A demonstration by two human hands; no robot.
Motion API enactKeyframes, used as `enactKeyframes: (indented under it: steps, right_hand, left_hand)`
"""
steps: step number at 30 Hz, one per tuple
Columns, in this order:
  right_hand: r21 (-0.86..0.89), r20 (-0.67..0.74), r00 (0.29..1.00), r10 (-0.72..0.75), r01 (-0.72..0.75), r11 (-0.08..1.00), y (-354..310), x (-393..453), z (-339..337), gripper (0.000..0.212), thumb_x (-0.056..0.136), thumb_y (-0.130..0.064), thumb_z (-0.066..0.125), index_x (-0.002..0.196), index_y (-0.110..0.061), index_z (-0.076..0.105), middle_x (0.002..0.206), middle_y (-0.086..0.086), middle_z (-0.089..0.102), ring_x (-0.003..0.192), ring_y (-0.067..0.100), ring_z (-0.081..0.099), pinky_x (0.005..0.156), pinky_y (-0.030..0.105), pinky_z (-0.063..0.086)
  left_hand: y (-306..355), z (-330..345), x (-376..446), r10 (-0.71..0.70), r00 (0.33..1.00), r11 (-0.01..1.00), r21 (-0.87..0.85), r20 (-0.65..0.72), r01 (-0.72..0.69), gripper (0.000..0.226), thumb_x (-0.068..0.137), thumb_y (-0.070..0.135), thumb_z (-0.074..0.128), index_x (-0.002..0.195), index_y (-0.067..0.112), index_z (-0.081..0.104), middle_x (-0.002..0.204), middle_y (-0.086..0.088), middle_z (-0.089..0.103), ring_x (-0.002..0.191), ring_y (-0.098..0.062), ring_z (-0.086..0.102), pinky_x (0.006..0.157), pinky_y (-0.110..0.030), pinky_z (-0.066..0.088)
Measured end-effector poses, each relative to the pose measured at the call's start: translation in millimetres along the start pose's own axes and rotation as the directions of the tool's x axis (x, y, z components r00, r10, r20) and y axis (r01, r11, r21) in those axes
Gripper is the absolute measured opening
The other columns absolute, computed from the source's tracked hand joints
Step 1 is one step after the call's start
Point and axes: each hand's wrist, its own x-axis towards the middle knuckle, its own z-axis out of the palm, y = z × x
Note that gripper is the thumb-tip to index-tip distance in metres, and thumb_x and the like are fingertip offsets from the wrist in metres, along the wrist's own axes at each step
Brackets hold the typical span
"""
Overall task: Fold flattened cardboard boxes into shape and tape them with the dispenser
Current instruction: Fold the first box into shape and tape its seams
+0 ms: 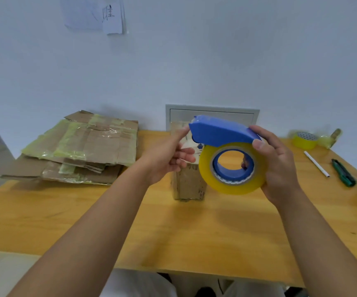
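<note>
A pale wall (216,61) fills the upper half of the frame, with a sheet of paper (100,13) stuck to it at the upper left and a white framed panel (213,113) low at centre. Below it, a yellow wooden bench (87,221) spans the lower half.

At the left of the frame, on the bench, lies a stack of flattened cardboard boxes (83,148), their surfaces patched with yellowish tape. At the centre stands a folded cardboard box (187,183), upright and partly hidden behind the hands.

Two bare forearms reach up from the bottom edge. Held in the air in front of the folded box is a blue tape dispenser (222,131) carrying a roll of yellow tape (232,168). The right hand (280,163) grips the roll and the rear of the dispenser, thumb on the blue cover, fingers curled round the far side. The left hand (169,155) pinches at the front tip of the dispenser with thumb and forefinger, the other fingers loosely curled beneath.

At the right of the frame, on the bench, lie a second yellow tape roll (305,140), a green utility knife (343,173) and a white pen (316,163), well apart from the hands.
</note>
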Motion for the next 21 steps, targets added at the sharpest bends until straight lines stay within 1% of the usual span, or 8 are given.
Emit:
enactKeyframes:
  steps: [2,4,6,9,11,13,17,21]
  right_hand:
    - [0.0,0.009,1.0,0.001,-0.001,1.0,0.8,1.5,2.5,0.048,0.083,-0.033,0.063,0.129,-0.019,0.062,0.102,0.005,0.065,0.07,0.017,0.064,0.061,0.029,0.054]
    - [0.007,0.013,1.0,0.006,-0.006,1.0,1.0,2.4,3.8,0.048,0.083,-0.031,0.062,0.129,-0.02,0.061,0.102,0.005,0.065,0.07,0.016,0.064,0.061,0.028,0.054]
    - [0.01,0.029,1.0,0.009,-0.01,1.0,1.6,3.2,4.5,0.048,0.082,-0.032,0.064,0.129,-0.021,0.062,0.102,0.005,0.065,0.071,0.014,0.065,0.062,0.027,0.054]
    - [-0.024,0.071,0.997,0.007,-0.006,1.0,2.7,4.5,2.1,0.05,0.076,-0.04,0.071,0.124,-0.028,0.064,0.105,0.003,0.066,0.075,0.014,0.066,0.066,0.027,0.054]
    - [-0.056,0.091,0.996,0.008,-0.003,0.998,2.1,5.8,-3.2,0.046,0.075,-0.041,0.071,0.121,-0.034,0.066,0.105,-0.005,0.069,0.079,0.014,0.067,0.071,0.03,0.055]
    - [-0.118,0.134,0.991,0.002,0.014,0.993,-1.2,7.0,-10.7,0.047,0.072,-0.045,0.074,0.118,-0.04,0.067,0.108,-0.012,0.07,0.089,0.015,0.069,0.076,0.031,0.057]
    - [-0.181,0.242,0.97,0.017,0.028,0.983,-9.3,9.4,-24.2,0.052,0.067,-0.05,0.077,0.118,-0.05,0.067,0.116,-0.007,0.07,0.101,0.019,0.069,0.087,0.035,0.057]
    - [-0.196,0.266,0.964,0.027,0.027,0.98,-8.6,12.9,-36.1,0.051,0.073,-0.045,0.081,0.121,-0.049,0.066,0.12,-0.004,0.069,0.104,0.021,0.068,0.086,0.029,0.055]
  left_hand:
    - [1.3,-3.2,-2.0,0.034,0.999,0.993,-0.111,0.02,-0.032,0.037,0.098,0.036,0.057,0.109,0.002,0.064,0.069,-0.002,0.066,0.057,-0.009,0.052,0.055,-0.02,0.046]
    - [2.2,-7.3,-1.1,0.068,0.998,0.981,-0.183,0.018,-0.063,0.023,0.098,0.02,0.058,0.11,0.001,0.064,0.066,0.0,0.062,0.056,-0.007,0.052,0.053,-0.017,0.047]
    - [2.9,-9.5,0.4,0.066,0.998,0.98,-0.187,0.008,-0.063,0.016,0.098,0.018,0.058,0.103,0.004,0.065,0.066,0.001,0.061,0.055,-0.007,0.052,0.052,-0.017,0.047]
    - [2.8,-7.8,2.3,0.044,0.999,0.992,-0.116,-0.018,-0.045,0.011,0.096,0.02,0.061,0.097,0.01,0.065,0.067,0.001,0.06,0.056,-0.007,0.053,0.053,-0.019,0.046]
    - [2.8,-7.4,3.7,0.06,0.998,0.996,-0.061,-0.034,-0.062,0.005,0.095,0.014,0.061,0.094,0.01,0.064,0.066,0.001,0.061,0.057,-0.008,0.052,0.053,-0.019,0.046]
    - [3.6,-7.7,6.2,0.091,0.995,0.995,-0.037,-0.049,-0.093,0.009,0.096,0.006,0.058,0.088,0.007,0.063,0.062,0.0,0.06,0.055,-0.008,0.048,0.052,-0.018,0.044]
    - [4.3,-6.8,10.1,0.109,0.992,0.994,0.016,-0.057,-0.108,0.012,0.096,-0.001,0.054,0.089,0.003,0.063,0.061,-0.001,0.06,0.054,-0.008,0.046,0.052,-0.017,0.043]
    - [-0.7,-13.4,14.7,0.098,0.985,0.995,0.022,-0.145,-0.096,0.011,0.096,0.009,0.062,0.086,0.008,0.065,0.06,0.001,0.059,0.055,-0.008,0.045,0.051,-0.019,0.042]
